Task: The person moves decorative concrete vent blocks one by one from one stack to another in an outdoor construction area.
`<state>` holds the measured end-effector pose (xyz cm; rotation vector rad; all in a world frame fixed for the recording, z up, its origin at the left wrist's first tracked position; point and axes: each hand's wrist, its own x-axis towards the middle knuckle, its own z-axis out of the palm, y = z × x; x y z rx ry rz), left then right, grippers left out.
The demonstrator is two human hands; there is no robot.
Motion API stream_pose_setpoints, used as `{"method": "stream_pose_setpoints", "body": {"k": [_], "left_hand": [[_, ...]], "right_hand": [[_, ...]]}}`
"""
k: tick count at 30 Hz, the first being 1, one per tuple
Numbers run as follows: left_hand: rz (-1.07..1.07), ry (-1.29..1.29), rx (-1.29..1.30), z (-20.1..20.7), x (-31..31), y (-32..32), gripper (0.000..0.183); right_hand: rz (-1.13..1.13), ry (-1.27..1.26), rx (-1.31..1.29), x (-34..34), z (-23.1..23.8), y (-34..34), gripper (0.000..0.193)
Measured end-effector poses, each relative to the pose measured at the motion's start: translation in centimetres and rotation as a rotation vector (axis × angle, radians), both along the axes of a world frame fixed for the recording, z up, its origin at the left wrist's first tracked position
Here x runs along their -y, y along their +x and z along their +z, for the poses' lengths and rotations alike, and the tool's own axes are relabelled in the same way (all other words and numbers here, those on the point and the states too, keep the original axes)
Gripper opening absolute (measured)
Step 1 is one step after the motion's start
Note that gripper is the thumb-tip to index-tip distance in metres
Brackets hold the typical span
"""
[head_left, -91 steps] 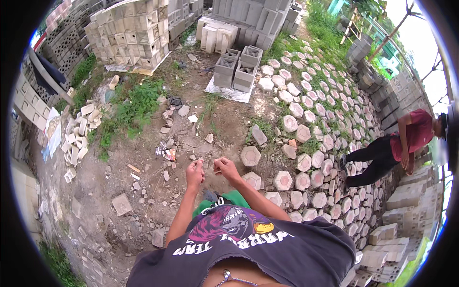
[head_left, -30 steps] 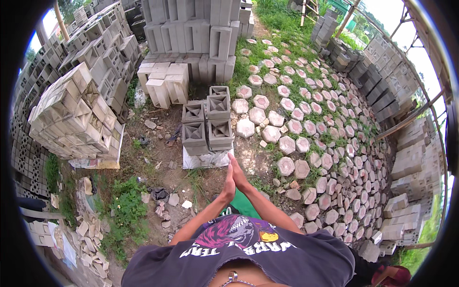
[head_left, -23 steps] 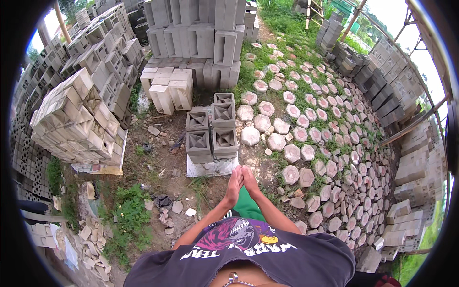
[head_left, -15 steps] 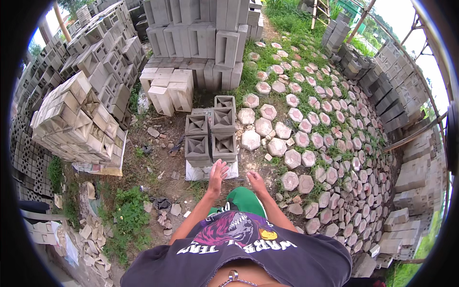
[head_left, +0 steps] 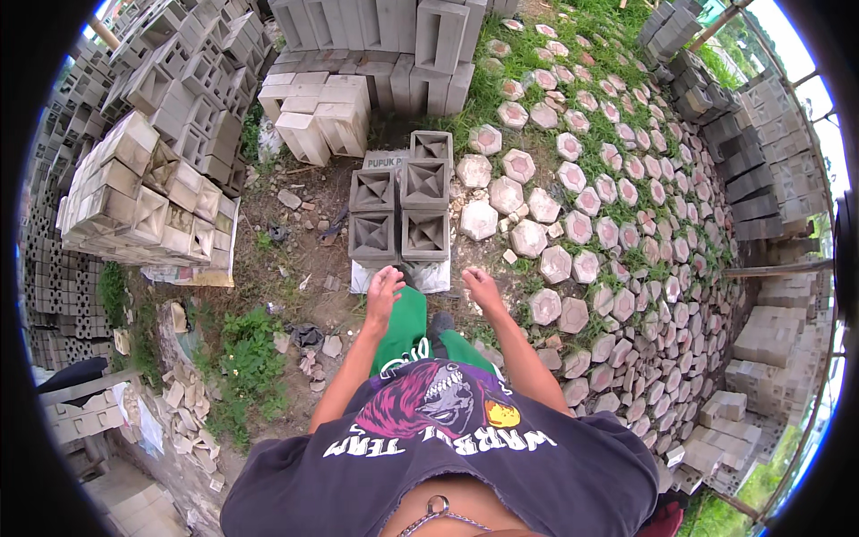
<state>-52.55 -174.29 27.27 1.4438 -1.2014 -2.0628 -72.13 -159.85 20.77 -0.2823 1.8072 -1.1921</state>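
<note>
Both hands empty, fingers loosely spread: left hand (head_left: 385,288) and right hand (head_left: 483,288) hover just short of the near edge of the small stack of hollow concrete blocks (head_left: 400,208), touching nothing. Judgement: a lift is not yet begun; the stack looks whole and undisturbed. Blocks are grey, rough-cast, square, each with a stepped recess in its face; they sit on a white sack (head_left: 399,274) over bare dirt. Right of the stack, hexagonal pavers (head_left: 528,237) lie in grass; left of it, a pale block pile (head_left: 148,197).
</note>
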Motion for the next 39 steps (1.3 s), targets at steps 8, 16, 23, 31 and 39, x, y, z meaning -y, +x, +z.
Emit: {"method": "stream_pose_setpoints", "body": {"k": [8, 16, 23, 31, 39], "left_hand": [[-0.140, 0.073, 0.073, -4.0, 9.2, -4.3, 0.047], [-0.233, 0.096, 0.248, -13.1, 17.3, -5.4, 0.048], [-0.159, 0.171, 0.467, -24.1, 21.8, -10.1, 0.043], [-0.268, -0.212, 0.633, -42.3, 29.6, -19.3, 0.083], [-0.365, -0.164, 0.347, -47.8, 32.0, -24.5, 0.062]], "right_hand": [[0.003, 0.125, 0.062, 6.4, -0.5, -2.3, 0.042], [0.001, 0.201, 0.140, 13.1, -3.2, -5.6, 0.042], [0.125, 0.354, -0.031, 19.6, -18.0, -13.0, 0.048], [0.146, 0.479, -0.170, 29.4, -35.3, -20.3, 0.101], [0.031, 0.092, 0.122, 31.8, -42.8, -23.0, 0.079]]}}
